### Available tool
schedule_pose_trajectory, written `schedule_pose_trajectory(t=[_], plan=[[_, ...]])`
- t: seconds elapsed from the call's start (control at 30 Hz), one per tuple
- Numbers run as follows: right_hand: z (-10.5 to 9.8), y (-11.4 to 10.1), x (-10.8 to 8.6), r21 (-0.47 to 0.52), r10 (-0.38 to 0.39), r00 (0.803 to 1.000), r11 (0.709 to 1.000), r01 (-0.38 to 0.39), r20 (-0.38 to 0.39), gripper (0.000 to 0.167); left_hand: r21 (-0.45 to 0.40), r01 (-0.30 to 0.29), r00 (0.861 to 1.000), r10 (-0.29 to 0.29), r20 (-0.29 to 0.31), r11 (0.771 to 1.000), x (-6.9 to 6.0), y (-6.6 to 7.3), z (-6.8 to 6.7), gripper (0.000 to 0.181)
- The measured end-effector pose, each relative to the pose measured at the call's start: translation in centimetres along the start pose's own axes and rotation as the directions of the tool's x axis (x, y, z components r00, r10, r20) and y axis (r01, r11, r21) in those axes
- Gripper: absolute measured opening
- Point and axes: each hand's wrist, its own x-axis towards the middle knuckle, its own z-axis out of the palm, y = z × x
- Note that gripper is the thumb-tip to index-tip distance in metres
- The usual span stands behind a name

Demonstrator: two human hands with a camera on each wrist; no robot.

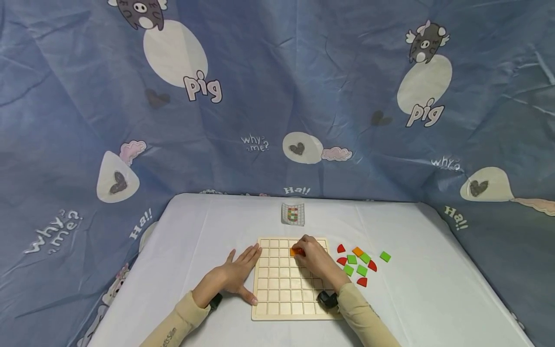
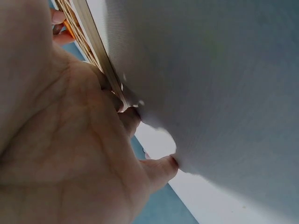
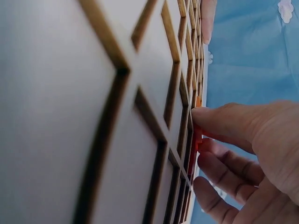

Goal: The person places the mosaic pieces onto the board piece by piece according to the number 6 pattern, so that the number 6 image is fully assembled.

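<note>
R hand [image 1: 314, 256] pinches red pc [image 3: 193, 154] at far end of board [image 1: 284, 284], by orange pc [image 1: 292, 252]; L hand [image 1: 240, 274], fingers spread, touches left edge.

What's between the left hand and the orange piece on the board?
The head view shows just bare squares of the wooden board between the left hand and orange piece.

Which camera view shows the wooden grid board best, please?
The head view, which shows nearly the whole board from above. The left wrist view catches a side-on sliver; the right wrist view, a close, slanted section.
</note>
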Motion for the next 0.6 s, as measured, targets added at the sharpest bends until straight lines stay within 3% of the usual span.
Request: schedule_pose_trajectory(t=[0.6], plan=[[-0.18, 0.14, -0.04, -0.005, -0.058, 0.998, 0.998, 0.058, 0.015, 0.020, 0.012, -0.006, 1.000, 0.006, 0.009, 1.000, -0.27, 0.22, -0.21, 0.137]])
